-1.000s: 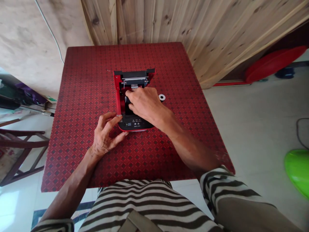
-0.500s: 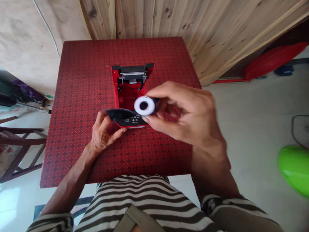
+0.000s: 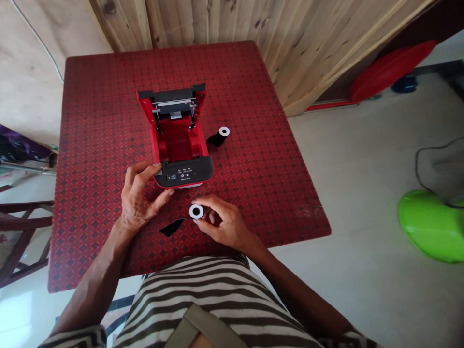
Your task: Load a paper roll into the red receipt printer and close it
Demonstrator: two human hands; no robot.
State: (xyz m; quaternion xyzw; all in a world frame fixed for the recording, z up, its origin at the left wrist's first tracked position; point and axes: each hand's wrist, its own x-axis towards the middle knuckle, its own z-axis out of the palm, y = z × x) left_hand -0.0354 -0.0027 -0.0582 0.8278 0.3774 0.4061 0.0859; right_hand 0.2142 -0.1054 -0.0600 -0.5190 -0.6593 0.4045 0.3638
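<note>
A red and black label printer [image 3: 183, 173] stands on the table with its lid tipped back, and its red inner bay shows nothing inside. My left hand [image 3: 139, 195] grips its front left corner, fingers on top and thumb along the front. Low in front of the printer, my right hand [image 3: 228, 222] pinches a black ribbon roll [image 3: 196, 211] with a white core end toward me. A loose black tail of ribbon trails from this roll to the left. Another black ribbon roll [image 3: 218, 138] with a white core lies just right of the printer.
The table [image 3: 253, 183] has a red patterned cover and backs onto a wooden plank wall [image 3: 232, 21]. A dark wooden chair [image 3: 25, 227] is at the left. On the floor at right stands a green stool [image 3: 431, 227].
My right hand has come down and toward me with the ribbon roll, from above the printer to in front of it. The second roll, hidden before, now shows. My left hand stays at the printer.
</note>
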